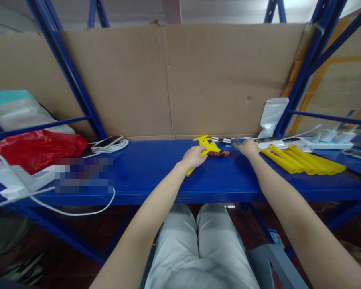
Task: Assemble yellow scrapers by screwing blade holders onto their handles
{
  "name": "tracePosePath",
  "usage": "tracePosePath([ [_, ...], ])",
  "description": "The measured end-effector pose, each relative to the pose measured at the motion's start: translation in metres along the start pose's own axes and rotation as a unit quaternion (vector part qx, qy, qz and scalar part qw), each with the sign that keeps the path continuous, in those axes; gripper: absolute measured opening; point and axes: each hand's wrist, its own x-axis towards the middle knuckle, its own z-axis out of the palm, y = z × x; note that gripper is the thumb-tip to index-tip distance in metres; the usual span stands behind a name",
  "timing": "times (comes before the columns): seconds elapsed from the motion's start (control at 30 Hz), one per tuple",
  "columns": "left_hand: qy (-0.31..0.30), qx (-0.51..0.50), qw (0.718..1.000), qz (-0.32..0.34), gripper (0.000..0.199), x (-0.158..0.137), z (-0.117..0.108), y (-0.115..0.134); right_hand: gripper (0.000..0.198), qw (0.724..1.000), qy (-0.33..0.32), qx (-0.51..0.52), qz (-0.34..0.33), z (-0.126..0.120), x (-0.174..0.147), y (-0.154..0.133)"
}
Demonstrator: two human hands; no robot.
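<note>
The left hand [194,157] is closed around a yellow piece [211,147], its fingers wrapped over the middle so that part shows beyond the knuckles and a narrow end pokes out below the palm, over the blue tabletop [156,168]; whether this is one part or several lying together, I cannot tell. It looks like moulded plastic, so I judge it light, stiff and a little slick — easy to lift, but apt to turn in a loose hold. The thick middle under the fingers seems the best place to grasp; the thin arms beyond would likely bend or snap first if squeezed or levered. Just past the left fingertips lies a red-and-black tool [224,153], with a black-and-white striped strip [221,140] farther behind it. To the right of that grip, the right hand [249,147] is at a thin grey object [236,143]; the fingers are too small and hidden to say whether they pinch it or merely touch it. Just right of this hand lie yellow tubes [302,159], side by side — probably light, smooth and prone to rolling.
</note>
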Motion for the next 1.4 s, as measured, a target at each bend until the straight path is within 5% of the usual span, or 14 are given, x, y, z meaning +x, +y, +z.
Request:
tracePosePath([
  [0.13,-0.001,0.015,1.0,0.026,0.028,0.0,-0.001,0.0,0.025,0.999,0.024,0.034,0.021,-0.008,-0.006,-0.009],
  [0.33,-0.009,0.044,0.998,0.039,0.03,0.0,-0.001,-0.003,0.012,0.972,0.067,0.191,-0.116,-0.008,-0.01,-0.02],
  [0.57,-0.004,0.07,0.997,-0.017,0.028,-0.001,-0.003,-0.005,0.007,0.896,-0.073,0.416,-0.138,-0.006,-0.026,-0.041],
  [0.73,0.006,0.071,0.997,-0.036,0.026,0.0,-0.004,-0.004,0.007,0.856,-0.184,0.462,-0.142,-0.008,-0.036,-0.047],
  [1.4,0.034,0.034,0.999,-0.021,0.02,0.002,0.0,-0.004,0.011,0.884,-0.2,0.387,-0.171,-0.01,-0.047,-0.054],
])
